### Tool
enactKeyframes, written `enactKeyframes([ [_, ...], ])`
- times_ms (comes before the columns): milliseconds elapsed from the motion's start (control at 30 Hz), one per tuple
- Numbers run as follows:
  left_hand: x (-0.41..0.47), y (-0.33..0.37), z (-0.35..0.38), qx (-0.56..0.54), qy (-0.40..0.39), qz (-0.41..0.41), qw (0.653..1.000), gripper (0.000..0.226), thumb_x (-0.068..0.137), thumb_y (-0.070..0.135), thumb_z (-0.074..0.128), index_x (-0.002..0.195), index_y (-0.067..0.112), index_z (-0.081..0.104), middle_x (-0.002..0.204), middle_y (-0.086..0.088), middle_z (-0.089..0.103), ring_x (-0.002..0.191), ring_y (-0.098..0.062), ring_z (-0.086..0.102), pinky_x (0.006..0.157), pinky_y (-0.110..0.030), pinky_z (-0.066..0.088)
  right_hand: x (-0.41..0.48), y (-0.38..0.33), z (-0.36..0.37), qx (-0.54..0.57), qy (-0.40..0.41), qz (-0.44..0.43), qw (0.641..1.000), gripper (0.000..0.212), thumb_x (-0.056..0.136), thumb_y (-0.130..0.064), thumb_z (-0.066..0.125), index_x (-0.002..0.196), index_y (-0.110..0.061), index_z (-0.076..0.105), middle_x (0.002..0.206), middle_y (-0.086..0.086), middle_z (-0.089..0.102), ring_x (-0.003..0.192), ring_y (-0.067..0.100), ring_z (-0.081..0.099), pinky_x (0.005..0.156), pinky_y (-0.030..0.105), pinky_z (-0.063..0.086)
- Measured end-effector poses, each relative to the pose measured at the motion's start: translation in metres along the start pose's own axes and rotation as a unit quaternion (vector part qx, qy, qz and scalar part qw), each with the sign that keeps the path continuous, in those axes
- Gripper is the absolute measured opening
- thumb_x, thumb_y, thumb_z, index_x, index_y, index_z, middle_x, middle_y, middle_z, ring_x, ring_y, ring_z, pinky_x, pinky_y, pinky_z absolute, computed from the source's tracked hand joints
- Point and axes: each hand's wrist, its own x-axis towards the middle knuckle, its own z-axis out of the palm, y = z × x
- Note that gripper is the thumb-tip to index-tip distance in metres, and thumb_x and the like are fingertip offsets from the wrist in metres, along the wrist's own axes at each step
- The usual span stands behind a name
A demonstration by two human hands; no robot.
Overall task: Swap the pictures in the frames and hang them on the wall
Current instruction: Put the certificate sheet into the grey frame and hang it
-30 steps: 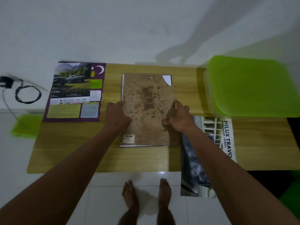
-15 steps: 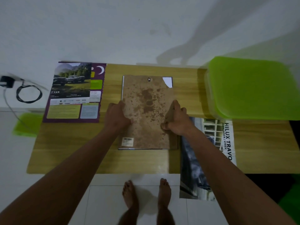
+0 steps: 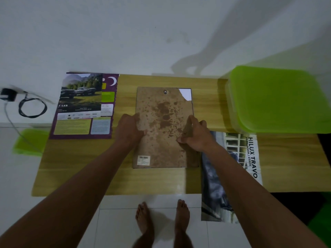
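A picture frame (image 3: 165, 111) lies face down in the middle of the wooden table (image 3: 290, 161), its stained brown backing board up, with a small metal hanger near the far edge and a torn far-right corner showing white paper. My left hand (image 3: 129, 130) grips the board's left edge. On the right edge, my right hand (image 3: 194, 134) presses with its fingers. A car picture (image 3: 81, 94) lies on a purple poster (image 3: 109, 126) to the left. Another car poster (image 3: 238, 158) marked HILUX lies to the right, hanging over the table's near edge.
A lime green plastic lid (image 3: 279, 99) covers a box at the table's far right. A white wall stands right behind the table. A black charger with coiled cable (image 3: 26, 106) lies on the floor at left, near a green lid (image 3: 29, 142). My bare feet stand below the table edge.
The frame has shifted slightly under my hands, and both hands stay on its side edges. Nothing else on the table has moved.
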Motion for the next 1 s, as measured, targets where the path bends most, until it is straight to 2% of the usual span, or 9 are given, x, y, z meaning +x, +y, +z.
enactKeyframes([
  [133, 0.001, 0.009, -0.002, 0.085, -0.025, 0.057, 0.994, 0.070, 0.082, 0.030, 0.069, 0.141, 0.009, 0.038, 0.144, -0.019, 0.034, 0.127, -0.037, 0.040, 0.101, -0.044, 0.042, -0.005, -0.004, -0.002, -0.059, 0.007, -0.022, 0.998, 0.103, 0.075, -0.037, 0.084, 0.152, -0.020, 0.018, 0.142, 0.011, 0.023, 0.132, 0.039, 0.029, 0.107, 0.044, 0.037],
  [233, 0.002, 0.011, 0.004, 0.203, -0.105, 0.123, 0.966, 0.083, 0.089, 0.037, 0.051, 0.153, 0.005, 0.008, 0.161, -0.016, -0.003, 0.148, -0.034, 0.001, 0.119, -0.052, 0.013, -0.005, -0.011, -0.005, -0.123, -0.002, -0.051, 0.991, 0.103, 0.079, -0.038, 0.080, 0.153, -0.013, 0.013, 0.160, 0.006, 0.006, 0.140, 0.037, 0.017, 0.110, 0.044, 0.032],
  [300, 0.002, 0.009, 0.007, 0.251, -0.129, 0.142, 0.949, 0.083, 0.094, 0.040, 0.041, 0.152, 0.002, -0.004, 0.160, -0.018, -0.012, 0.148, -0.031, -0.010, 0.119, -0.052, 0.003, -0.003, -0.013, -0.007, -0.131, -0.019, -0.052, 0.990, 0.109, 0.081, -0.036, 0.079, 0.156, -0.014, 0.003, 0.165, 0.003, -0.003, 0.146, 0.037, 0.011, 0.115, 0.047, 0.029],
  [400, 0.002, 0.010, 0.004, 0.298, -0.110, 0.172, 0.933, 0.083, 0.092, 0.045, 0.040, 0.152, 0.004, -0.001, 0.160, -0.020, -0.005, 0.149, -0.032, -0.004, 0.118, -0.055, 0.004, -0.001, -0.013, -0.011, -0.145, -0.029, -0.053, 0.988, 0.110, 0.081, -0.035, 0.078, 0.157, -0.015, 0.000, 0.165, 0.002, -0.004, 0.147, 0.037, 0.010, 0.114, 0.048, 0.031],
  [533, 0.009, 0.026, -0.002, 0.311, -0.091, 0.183, 0.928, 0.092, 0.079, 0.053, 0.054, 0.150, 0.011, 0.014, 0.155, -0.022, 0.015, 0.145, -0.034, 0.014, 0.116, -0.057, 0.013, 0.000, -0.016, -0.014, -0.202, -0.011, -0.082, 0.976, 0.115, 0.071, -0.054, 0.081, 0.153, -0.008, 0.014, 0.164, 0.005, -0.001, 0.146, 0.037, 0.012, 0.114, 0.050, 0.029],
  [633, 0.015, 0.023, 0.003, 0.276, -0.120, 0.178, 0.937, 0.101, 0.079, 0.055, 0.056, 0.151, 0.007, 0.004, 0.159, -0.022, -0.002, 0.148, -0.033, 0.000, 0.118, -0.056, 0.006, 0.011, -0.018, -0.016, -0.224, -0.018, -0.095, 0.970, 0.131, 0.063, -0.061, 0.083, 0.154, -0.007, 0.005, 0.165, 0.010, -0.009, 0.151, 0.034, -0.003, 0.120, 0.055, 0.011],
  [700, 0.019, 0.020, 0.005, 0.263, -0.153, 0.169, 0.937, 0.106, 0.083, 0.056, 0.055, 0.152, 0.007, -0.010, 0.159, -0.019, -0.013, 0.148, -0.031, -0.009, 0.119, -0.053, 0.001, 0.018, -0.017, -0.018, -0.193, -0.040, -0.098, 0.975, 0.136, 0.060, -0.057, 0.087, 0.156, -0.010, 0.001, 0.165, 0.011, -0.010, 0.152, 0.032, -0.003, 0.121, 0.053, 0.008],
  [867, 0.025, 0.022, 0.004, 0.318, -0.153, 0.184, 0.917, 0.105, 0.083, 0.066, 0.046, 0.153, 0.008, -0.006, 0.160, -0.019, -0.010, 0.149, -0.032, -0.006, 0.119, -0.051, 0.001, 0.022, -0.014, -0.022, -0.146, -0.037, -0.119, 0.981, 0.132, 0.059, -0.057, 0.088, 0.156, -0.015, 0.010, 0.166, 0.007, -0.001, 0.151, 0.027, 0.010, 0.119, 0.044, 0.023],
  [1000, 0.027, 0.024, 0.005, 0.322, -0.152, 0.179, 0.917, 0.105, 0.082, 0.070, 0.044, 0.153, 0.010, -0.004, 0.160, -0.018, -0.007, 0.149, -0.031, -0.004, 0.120, -0.051, 0.002, 0.025, -0.015, -0.030, -0.170, -0.031, -0.130, 0.976, 0.117, 0.058, -0.056, 0.088, 0.149, -0.014, 0.029, 0.156, 0.007, 0.023, 0.138, 0.032, 0.034, 0.107, 0.041, 0.037],
])
